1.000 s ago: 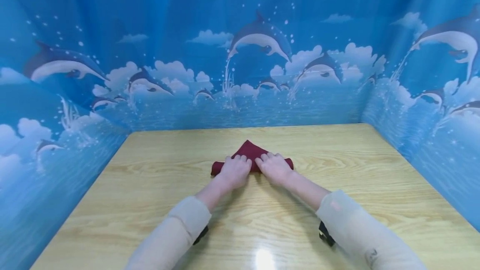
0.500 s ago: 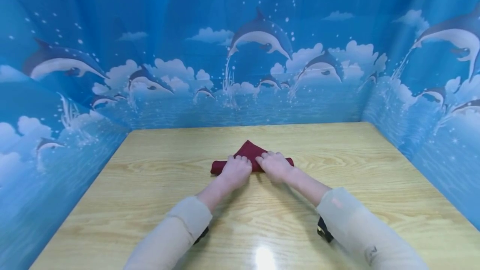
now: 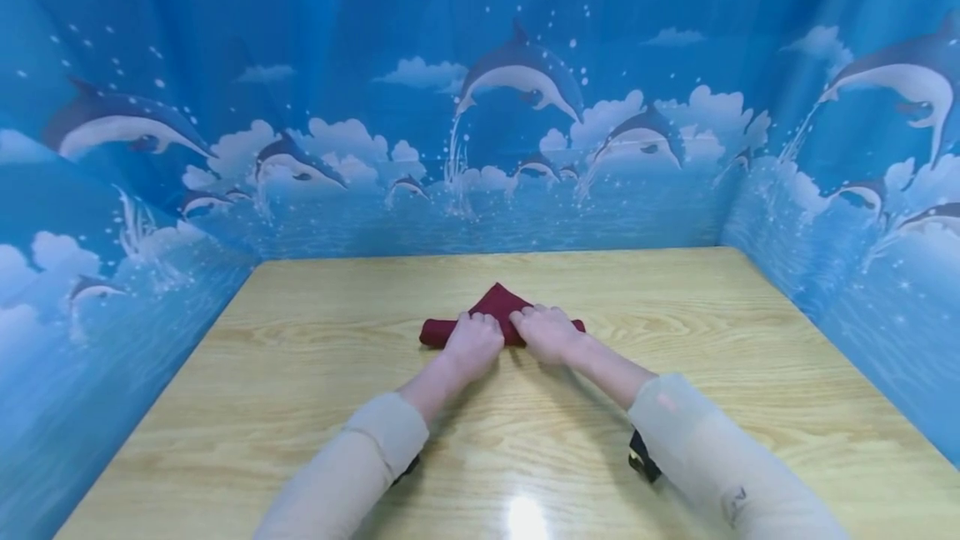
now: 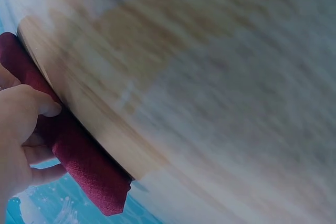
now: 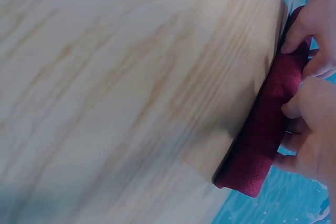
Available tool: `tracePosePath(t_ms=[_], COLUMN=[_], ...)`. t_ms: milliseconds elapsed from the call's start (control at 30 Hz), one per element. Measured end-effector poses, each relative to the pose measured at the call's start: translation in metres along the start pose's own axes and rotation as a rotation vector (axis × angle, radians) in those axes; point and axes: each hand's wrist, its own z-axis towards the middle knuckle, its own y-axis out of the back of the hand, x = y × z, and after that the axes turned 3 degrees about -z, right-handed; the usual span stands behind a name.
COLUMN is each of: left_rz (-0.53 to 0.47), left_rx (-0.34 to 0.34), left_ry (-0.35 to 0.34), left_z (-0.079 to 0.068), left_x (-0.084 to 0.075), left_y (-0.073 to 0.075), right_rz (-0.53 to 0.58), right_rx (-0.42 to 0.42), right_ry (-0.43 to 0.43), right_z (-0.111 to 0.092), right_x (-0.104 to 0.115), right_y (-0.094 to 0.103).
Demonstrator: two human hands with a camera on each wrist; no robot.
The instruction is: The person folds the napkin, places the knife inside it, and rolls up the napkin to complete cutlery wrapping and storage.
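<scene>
A dark red cloth [image 3: 498, 300], rolled into a thick tube, lies crosswise on the wooden table. Beyond the roll its unrolled far corner lies flat as a triangle pointing away from me. My left hand [image 3: 474, 346] grips the roll left of the middle, thumb on the near side and fingers over the top. Close beside it, my right hand [image 3: 549, 334] holds the roll right of the middle the same way. The roll's ends stick out past both hands. In the right wrist view the cloth roll [image 5: 254, 145] shows both thumbs pressed against it.
The light wood-grain table [image 3: 300, 407] extends around the cloth on all sides. Blue curtains [image 3: 360, 40] printed with dolphins and clouds hang along its back, left and right edges. A dark wrist strap [image 3: 643, 457] shows under the right sleeve.
Both hands stay on the cloth roll and barely move. The roll's left end has shifted slightly away from me, and a little less of the flat corner shows.
</scene>
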Motion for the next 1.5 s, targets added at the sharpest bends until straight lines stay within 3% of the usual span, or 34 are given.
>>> tracePosePath(t_ms=[333, 567, 733, 933, 1267, 1500], left_rz=[-0.031, -0.161, -0.246, -0.247, -0.218, -0.165], left_rx=[-0.009, 0.01, 0.035, 0.048, 0.019, -0.053], left_ry=[-0.019, 0.059, 0.082, 0.104, 0.122, 0.107], left_z=[0.001, 0.002, 0.002, -0.002, -0.007, -0.01], left_x=[0.005, 0.009, 0.01, 0.011, 0.009, 0.008], left_y=[-0.004, -0.007, -0.007, -0.008, -0.009, -0.005], right_rz=[0.027, -0.09, -0.095, -0.108, -0.091, -0.045], right_rx=[-0.03, -0.146, -0.162, -0.217, -0.16, -0.11], right_ry=[0.02, 0.03, 0.005, 0.05, 0.069, 0.056], right_z=[-0.002, -0.007, -0.008, -0.004, -0.002, -0.002], right_x=[0.001, 0.005, 0.009, 0.009, 0.002, -0.001], right_y=[0.001, 0.0, -0.005, -0.008, -0.009, -0.001])
